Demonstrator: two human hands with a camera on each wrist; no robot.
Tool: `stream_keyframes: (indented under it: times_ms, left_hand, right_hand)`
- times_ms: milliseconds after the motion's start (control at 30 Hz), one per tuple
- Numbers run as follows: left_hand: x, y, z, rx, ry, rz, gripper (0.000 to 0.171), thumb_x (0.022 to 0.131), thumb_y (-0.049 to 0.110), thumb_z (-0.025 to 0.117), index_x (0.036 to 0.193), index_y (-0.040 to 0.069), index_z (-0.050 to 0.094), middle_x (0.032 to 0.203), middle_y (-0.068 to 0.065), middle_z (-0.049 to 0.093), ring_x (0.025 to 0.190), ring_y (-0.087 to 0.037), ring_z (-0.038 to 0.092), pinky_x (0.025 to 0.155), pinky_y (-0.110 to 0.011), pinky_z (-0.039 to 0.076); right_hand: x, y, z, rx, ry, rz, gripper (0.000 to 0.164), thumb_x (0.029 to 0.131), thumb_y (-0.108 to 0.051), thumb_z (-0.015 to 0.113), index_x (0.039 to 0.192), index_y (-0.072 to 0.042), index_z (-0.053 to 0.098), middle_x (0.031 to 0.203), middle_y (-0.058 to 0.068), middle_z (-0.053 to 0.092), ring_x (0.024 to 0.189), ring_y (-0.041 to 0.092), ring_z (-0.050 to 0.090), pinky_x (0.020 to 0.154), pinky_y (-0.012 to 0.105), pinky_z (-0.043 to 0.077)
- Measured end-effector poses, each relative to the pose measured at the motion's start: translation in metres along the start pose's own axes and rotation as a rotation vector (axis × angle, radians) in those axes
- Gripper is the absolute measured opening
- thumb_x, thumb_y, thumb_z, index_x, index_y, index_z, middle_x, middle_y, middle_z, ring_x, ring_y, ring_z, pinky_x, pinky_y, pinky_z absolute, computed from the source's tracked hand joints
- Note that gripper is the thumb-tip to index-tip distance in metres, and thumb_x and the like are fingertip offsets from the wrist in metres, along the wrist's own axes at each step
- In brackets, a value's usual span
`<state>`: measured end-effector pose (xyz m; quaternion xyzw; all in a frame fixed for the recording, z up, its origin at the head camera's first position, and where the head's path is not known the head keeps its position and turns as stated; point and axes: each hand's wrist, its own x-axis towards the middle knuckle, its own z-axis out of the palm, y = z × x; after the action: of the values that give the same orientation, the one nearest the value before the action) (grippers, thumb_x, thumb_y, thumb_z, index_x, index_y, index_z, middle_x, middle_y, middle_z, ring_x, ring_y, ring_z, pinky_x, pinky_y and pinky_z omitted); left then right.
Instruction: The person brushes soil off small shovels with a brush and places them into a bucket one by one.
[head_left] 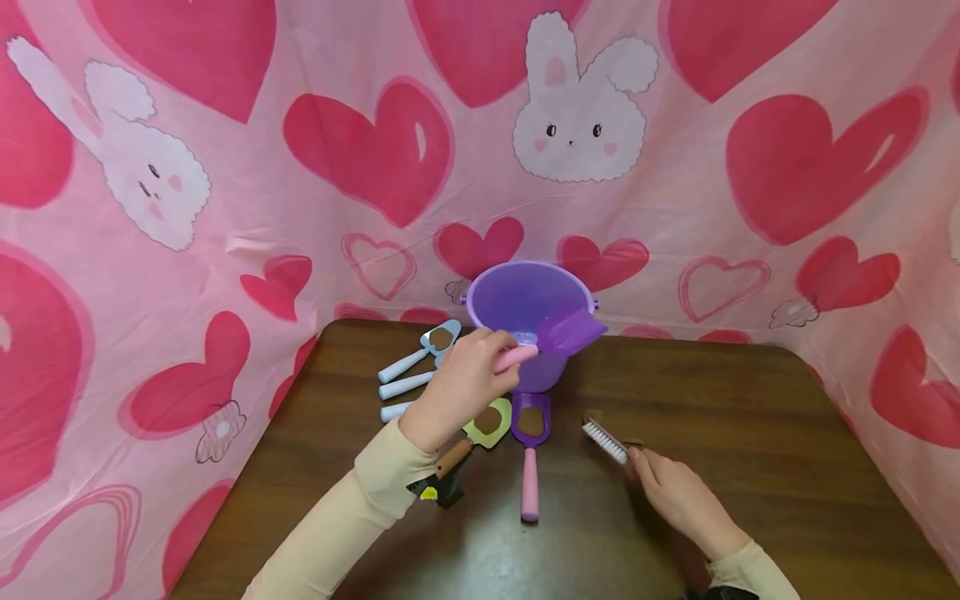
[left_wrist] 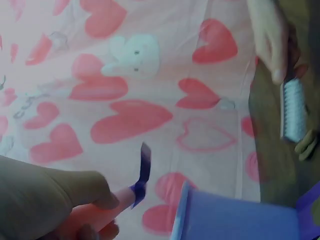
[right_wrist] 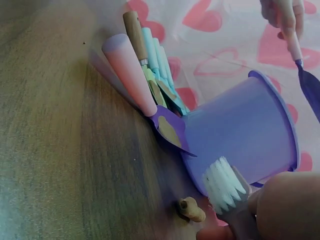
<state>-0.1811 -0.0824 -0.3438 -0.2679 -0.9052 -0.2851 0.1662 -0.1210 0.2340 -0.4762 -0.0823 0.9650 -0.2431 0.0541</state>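
My left hand (head_left: 468, 379) grips the pink handle of a small garden trowel (head_left: 572, 332) and holds it up before the purple bucket (head_left: 528, 296). In the left wrist view the purple blade (left_wrist: 144, 162) is seen nearly edge-on. My right hand (head_left: 678, 500) holds a scrub brush (head_left: 606, 442) low over the table, right of the bucket. White bristles (right_wrist: 222, 186) point toward the table side in the right wrist view. A knobbly brown lump (right_wrist: 191, 209) lies near the brush. The palm side of my left hand is hidden in the head view.
Another purple trowel (head_left: 530, 479) with a pink handle lies in front of the bucket, a brown patch on its blade. Left of it are a green trowel (head_left: 456, 457) with a wooden handle and several blue-handled tools (head_left: 405, 364), partly behind my left arm. Heart-print cloth (head_left: 660, 208) hangs behind the table.
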Motion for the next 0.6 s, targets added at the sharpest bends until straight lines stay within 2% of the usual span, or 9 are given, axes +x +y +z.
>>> stream_keyframes:
  times_ms: [200, 367, 467, 600]
  left_hand:
    - [0.015, -0.013, 0.002, -0.001, 0.090, -0.075, 0.013, 0.090, 0.007, 0.075, 0.101, 0.004, 0.069, 0.081, -0.008, 0.064, 0.073, -0.023, 0.061, 0.064, -0.037, 0.050]
    - [0.017, -0.021, 0.010, -0.017, 0.074, -0.133, 0.019, 0.089, 0.008, 0.074, 0.107, 0.001, 0.074, 0.095, -0.014, 0.063, 0.086, -0.028, 0.061, 0.073, -0.041, 0.052]
    - [0.018, -0.025, 0.013, -0.038, 0.061, -0.144, 0.020, 0.091, 0.007, 0.071, 0.109, 0.000, 0.073, 0.101, -0.016, 0.060, 0.090, -0.030, 0.061, 0.077, -0.043, 0.053]
    - [0.021, -0.028, 0.018, -0.062, 0.095, -0.120, 0.012, 0.094, 0.005, 0.069, 0.105, 0.001, 0.067, 0.100, -0.016, 0.060, 0.090, -0.031, 0.063, 0.076, -0.044, 0.053]
  right_hand:
    - [-0.001, 0.000, 0.004, 0.026, 0.016, 0.000, 0.038, 0.113, -0.032, 0.042, 0.080, -0.014, 0.050, 0.068, -0.001, 0.042, 0.067, 0.017, 0.048, 0.065, 0.037, 0.041]
    - [-0.003, -0.001, 0.008, 0.046, -0.003, 0.030, 0.040, 0.113, -0.035, 0.043, 0.080, -0.014, 0.051, 0.066, -0.002, 0.041, 0.064, 0.016, 0.047, 0.063, 0.035, 0.040]
    - [-0.004, -0.002, 0.009, 0.049, -0.016, 0.046, 0.041, 0.112, -0.036, 0.044, 0.080, -0.013, 0.053, 0.067, -0.001, 0.042, 0.063, 0.015, 0.046, 0.063, 0.034, 0.039]
    - [-0.004, -0.004, 0.007, 0.048, -0.018, 0.050, 0.041, 0.112, -0.037, 0.044, 0.080, -0.013, 0.054, 0.067, -0.002, 0.044, 0.063, 0.014, 0.046, 0.063, 0.033, 0.039]
